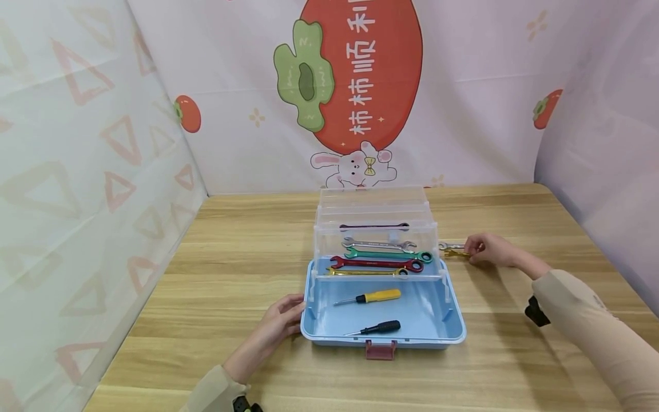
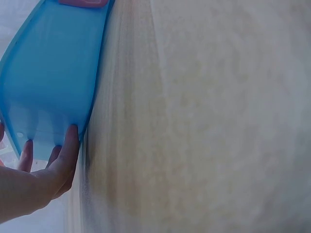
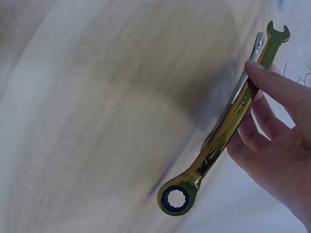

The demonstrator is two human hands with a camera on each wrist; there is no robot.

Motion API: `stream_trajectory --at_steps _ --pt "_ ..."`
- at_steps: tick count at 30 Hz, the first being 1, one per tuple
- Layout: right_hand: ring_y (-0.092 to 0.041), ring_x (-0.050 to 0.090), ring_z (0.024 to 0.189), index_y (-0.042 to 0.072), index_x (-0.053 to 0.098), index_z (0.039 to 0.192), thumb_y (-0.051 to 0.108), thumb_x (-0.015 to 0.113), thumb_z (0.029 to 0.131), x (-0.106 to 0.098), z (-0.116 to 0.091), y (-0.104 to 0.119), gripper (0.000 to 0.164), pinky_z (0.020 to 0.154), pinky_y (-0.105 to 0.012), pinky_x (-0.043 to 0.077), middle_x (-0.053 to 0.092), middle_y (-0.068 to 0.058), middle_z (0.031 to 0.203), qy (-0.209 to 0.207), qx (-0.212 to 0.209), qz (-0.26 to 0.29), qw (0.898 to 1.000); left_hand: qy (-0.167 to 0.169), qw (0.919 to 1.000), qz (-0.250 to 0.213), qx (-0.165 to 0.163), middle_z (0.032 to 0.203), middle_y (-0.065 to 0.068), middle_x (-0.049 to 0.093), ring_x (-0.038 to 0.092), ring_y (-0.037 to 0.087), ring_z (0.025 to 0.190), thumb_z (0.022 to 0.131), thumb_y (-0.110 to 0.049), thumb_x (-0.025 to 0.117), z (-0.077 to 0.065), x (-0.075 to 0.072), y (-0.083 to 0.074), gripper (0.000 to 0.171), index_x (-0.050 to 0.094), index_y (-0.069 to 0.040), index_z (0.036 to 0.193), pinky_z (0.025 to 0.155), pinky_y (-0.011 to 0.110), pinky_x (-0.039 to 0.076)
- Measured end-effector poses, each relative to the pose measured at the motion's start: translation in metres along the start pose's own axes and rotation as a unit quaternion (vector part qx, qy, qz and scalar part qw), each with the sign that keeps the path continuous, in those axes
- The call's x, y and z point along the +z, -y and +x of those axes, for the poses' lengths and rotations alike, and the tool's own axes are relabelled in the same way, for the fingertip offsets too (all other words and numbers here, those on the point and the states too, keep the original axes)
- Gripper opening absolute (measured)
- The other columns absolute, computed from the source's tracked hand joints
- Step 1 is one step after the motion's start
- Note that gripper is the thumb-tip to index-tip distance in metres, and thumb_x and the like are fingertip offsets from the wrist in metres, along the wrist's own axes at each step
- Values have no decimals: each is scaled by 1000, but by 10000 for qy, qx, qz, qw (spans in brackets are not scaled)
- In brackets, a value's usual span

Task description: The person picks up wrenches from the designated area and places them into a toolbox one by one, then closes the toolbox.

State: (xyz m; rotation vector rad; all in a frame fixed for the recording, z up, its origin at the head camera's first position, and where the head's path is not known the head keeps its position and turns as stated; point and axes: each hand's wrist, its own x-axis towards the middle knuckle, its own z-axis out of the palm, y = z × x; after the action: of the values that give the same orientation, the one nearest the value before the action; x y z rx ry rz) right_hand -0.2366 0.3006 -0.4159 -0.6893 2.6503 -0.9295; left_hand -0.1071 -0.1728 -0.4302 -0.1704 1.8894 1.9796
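While left hand [image 1: 278,323] rested, fingers [image 2: 68,145] straight, against left wall of blue toolbox [image 1: 437,337] at near table [image 1: 231,269] edge, held nothing. Inside box: black screwdriver [image 1: 378,328] nearest, yellow screwdriver [image 1: 373,296] behind. Further back, in clear raised tray [image 1: 324,243]: yellow, red, green, silver wrenches side by side. Right of box, on table: right hand [image 1: 489,249], fingers [image 3: 272,85] curled round gold wrench [image 3: 223,131], ring end free; silver wrench [image 1: 449,245] just beside, behind. Farthest: persimmon backdrop [image 1: 360,74].
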Motion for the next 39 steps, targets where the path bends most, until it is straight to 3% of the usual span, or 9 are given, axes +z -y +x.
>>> stream_trajectory --at_steps 9,17,23,39 --pt "-5 45 61 -1 57 76 -16 60 68 -13 3 9 17 56 -25 43 50 0 64 -203 -841 -126 9962 10 10000 -49 39 114 13 52 56 17 93 87 -23 55 1 0 3 51 38 9 123 79 34 47" --pt "-9 46 61 -1 58 81 -11 60 73 -29 7 23 13 54 -24 42 51 -3 67 172 -228 -119 9995 -39 10000 -48 -5 113 11 53 56 17 93 87 -24 56 0 0 4 50 40 7 123 78 33 48" --pt "-10 49 61 -3 59 83 -8 62 75 -39 10 31 10 57 -26 45 51 -3 65 179 -337 -161 9991 -44 10000 -65 26 111 11 53 56 16 91 87 -23 55 1 0 4 50 40 8 122 77 33 48" --pt "-16 52 67 -3 60 87 -3 62 77 -63 21 62 10 57 -25 44 51 -4 68 -35 -4 -505 9987 -2 10000 -25 18 113 12 53 56 17 94 87 -25 56 1 -1 3 52 39 8 123 79 34 48"
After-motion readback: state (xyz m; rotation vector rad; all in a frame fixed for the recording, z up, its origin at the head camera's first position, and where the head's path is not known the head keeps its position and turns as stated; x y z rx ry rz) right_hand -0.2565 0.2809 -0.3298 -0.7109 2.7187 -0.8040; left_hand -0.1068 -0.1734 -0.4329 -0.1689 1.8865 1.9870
